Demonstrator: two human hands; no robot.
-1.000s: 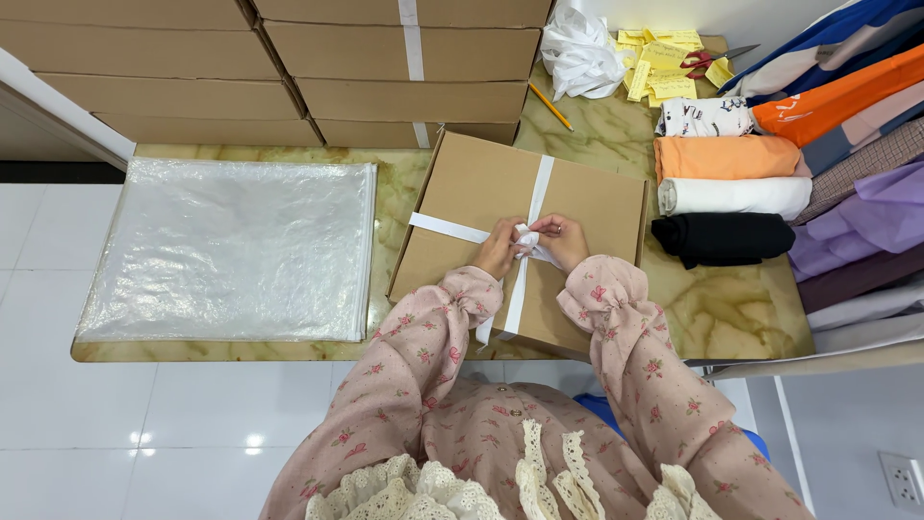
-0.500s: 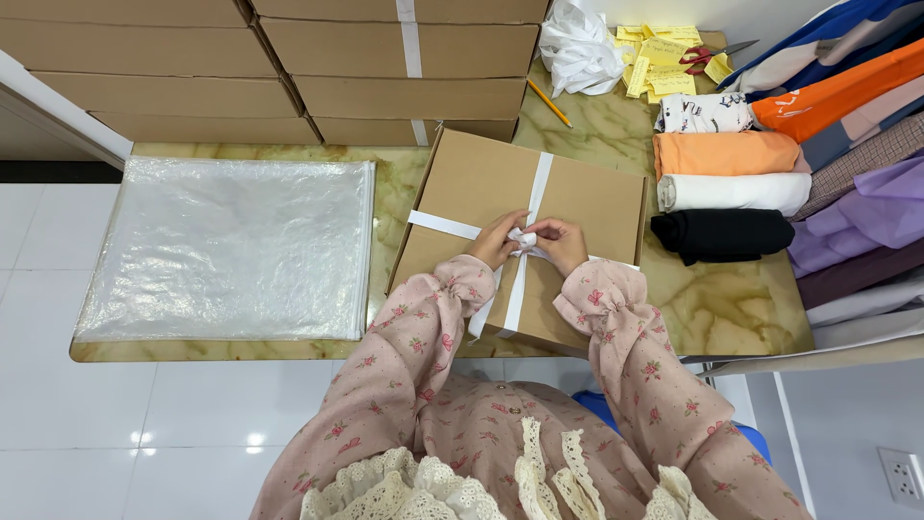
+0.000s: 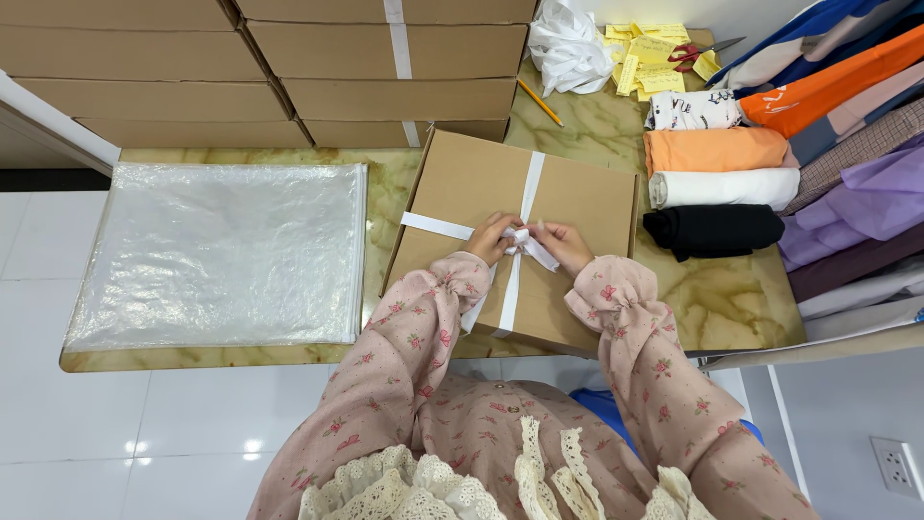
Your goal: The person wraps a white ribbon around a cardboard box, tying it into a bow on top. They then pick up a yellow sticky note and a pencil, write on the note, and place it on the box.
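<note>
A flat brown cardboard box (image 3: 472, 183) lies on the marble table in front of me, wrapped crosswise with a white ribbon (image 3: 531, 183). My left hand (image 3: 493, 237) and my right hand (image 3: 562, 245) meet at the ribbon's crossing near the middle of the lid. Both pinch the ribbon's knot and loose ends between their fingers. One ribbon tail hangs down toward the box's near edge between my pink floral sleeves.
A stack of clear plastic bags (image 3: 217, 252) lies at the left. Stacked cardboard boxes (image 3: 289, 67) line the back. Rolled garments (image 3: 717, 189), folded fabrics (image 3: 847, 144), yellow notes, red scissors (image 3: 701, 52), a pencil (image 3: 539, 102) and a white bag (image 3: 568, 43) fill the right.
My hands stay at the ribbon's crossing, with only small finger movements on the knot. The box has not moved.
</note>
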